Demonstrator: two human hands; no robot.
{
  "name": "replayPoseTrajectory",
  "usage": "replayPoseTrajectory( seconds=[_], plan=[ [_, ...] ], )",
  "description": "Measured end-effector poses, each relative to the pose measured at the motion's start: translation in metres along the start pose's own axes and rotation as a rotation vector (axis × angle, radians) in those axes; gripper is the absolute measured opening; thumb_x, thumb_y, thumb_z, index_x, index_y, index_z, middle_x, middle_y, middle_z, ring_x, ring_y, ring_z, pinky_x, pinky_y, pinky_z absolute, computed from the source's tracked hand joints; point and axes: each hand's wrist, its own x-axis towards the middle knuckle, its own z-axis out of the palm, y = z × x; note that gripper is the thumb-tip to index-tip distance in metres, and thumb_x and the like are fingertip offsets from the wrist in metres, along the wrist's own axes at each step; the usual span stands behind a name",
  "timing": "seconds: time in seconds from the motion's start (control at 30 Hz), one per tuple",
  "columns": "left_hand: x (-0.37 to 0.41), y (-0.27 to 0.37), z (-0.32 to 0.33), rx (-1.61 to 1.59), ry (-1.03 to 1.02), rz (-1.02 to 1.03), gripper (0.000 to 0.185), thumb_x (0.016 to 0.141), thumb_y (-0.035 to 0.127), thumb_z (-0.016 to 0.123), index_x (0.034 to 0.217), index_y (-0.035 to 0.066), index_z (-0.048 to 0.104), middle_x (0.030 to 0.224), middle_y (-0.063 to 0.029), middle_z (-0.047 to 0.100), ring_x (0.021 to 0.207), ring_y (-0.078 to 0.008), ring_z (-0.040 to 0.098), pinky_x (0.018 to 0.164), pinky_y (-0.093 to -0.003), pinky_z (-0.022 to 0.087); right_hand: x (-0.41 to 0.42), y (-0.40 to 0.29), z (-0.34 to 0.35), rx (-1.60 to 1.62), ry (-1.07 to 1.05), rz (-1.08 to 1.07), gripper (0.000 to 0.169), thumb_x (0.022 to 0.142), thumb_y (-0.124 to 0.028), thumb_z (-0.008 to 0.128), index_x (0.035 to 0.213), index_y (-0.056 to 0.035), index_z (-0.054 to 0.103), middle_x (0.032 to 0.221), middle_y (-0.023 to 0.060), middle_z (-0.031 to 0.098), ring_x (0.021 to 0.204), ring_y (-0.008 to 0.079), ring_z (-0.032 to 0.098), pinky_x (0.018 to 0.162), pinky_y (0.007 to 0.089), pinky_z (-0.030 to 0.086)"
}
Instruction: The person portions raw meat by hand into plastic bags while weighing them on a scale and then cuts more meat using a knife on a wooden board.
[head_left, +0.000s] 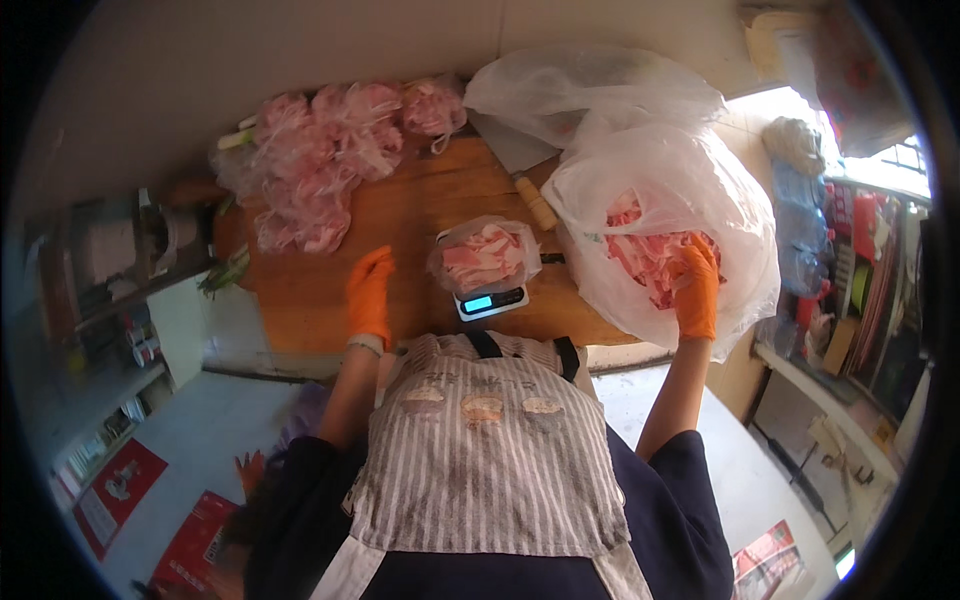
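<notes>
My right hand (696, 289), in an orange glove, reaches into a large white plastic bag (739, 202). Its fingers curl onto the raw sliced meat (645, 259) inside, and part of the grip is hidden. My left hand (370, 292), also gloved in orange, is over the wooden board (427, 199) with bent fingers and no object visible in it. Between my hands, a clear plastic bag of meat slices (486, 256) rests on a small digital scale (491, 303) with a lit display. The scale lies nearer to my left hand.
Several filled clear bags of meat (330, 150) are heaped at the back left. A cleaver (534, 201) with a wooden handle lies by the white bag, its blade partly covered. Another person's orange-gloved hand (250, 472) shows at lower left. Water bottles (801, 232) stand at right.
</notes>
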Motion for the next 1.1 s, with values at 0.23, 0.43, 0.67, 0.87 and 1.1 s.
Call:
replayPoseTrajectory(
  seconds=[0.23,0.43,0.67,0.87,1.1],
  plan=[
    [-0.036,0.004,0.009,-0.018,0.005,-0.016,0.026,0.100,0.009,0.063,0.123,0.003,0.072,0.113,-0.0011,0.069,0.107,-0.0116,0.061,0.094,-0.0244,0.048,-0.023,0.002,-0.018,-0.012,-0.014,0.033,0.028,0.102,-0.029,0.064,0.121,-0.0108,0.075,0.119,-0.0010,0.066,0.093,0.0080,0.058,0.074,0.0226,0.048],
    [-0.053,-0.023,-0.011,-0.042,-0.025,0.128,0.025,0.101,0.009,0.062,0.122,0.001,0.071,0.115,-0.0032,0.069,0.107,-0.0136,0.062,0.096,-0.0266,0.049,-0.062,-0.037,-0.002,0.164,-0.137,0.065,0.025,0.102,-0.030,0.063,0.118,-0.0126,0.072,0.101,-0.0024,0.071,0.065,0.0041,0.047,0.054,0.0197,0.041],
    [-0.085,-0.024,-0.016,-0.114,-0.036,0.119,0.025,0.101,0.010,0.063,0.123,0.001,0.071,0.117,-0.0035,0.069,0.107,-0.0129,0.062,0.096,-0.0270,0.049,-0.118,-0.081,0.088,0.090,-0.721,0.002,0.033,0.099,-0.032,0.065,0.119,-0.0064,0.069,0.118,0.0108,0.076,0.068,0.0087,0.058,0.057,0.0229,0.046],
    [-0.095,-0.038,-0.023,-0.119,-0.027,0.141,0.028,0.102,0.013,0.062,0.126,0.001,0.070,0.121,-0.0055,0.068,0.109,-0.0168,0.063,0.099,-0.0305,0.049,-0.110,-0.018,0.176,-0.742,-0.686,-0.646,0.045,0.106,-0.035,0.055,0.143,-0.0099,0.060,0.127,0.0097,0.071,0.102,0.0172,0.066,0.088,0.0302,0.053],
    [-0.113,-0.057,-0.046,-0.196,0.103,0.062,0.028,0.101,0.012,0.062,0.126,0.002,0.071,0.122,-0.0054,0.068,0.110,-0.0174,0.063,0.101,-0.0306,0.049,-0.099,-0.022,0.162,-0.242,-0.681,-0.191,0.048,0.099,-0.025,0.069,0.141,-0.0026,0.060,0.120,0.0076,0.070,0.102,0.0169,0.067,0.088,0.0310,0.054]
  ],
)
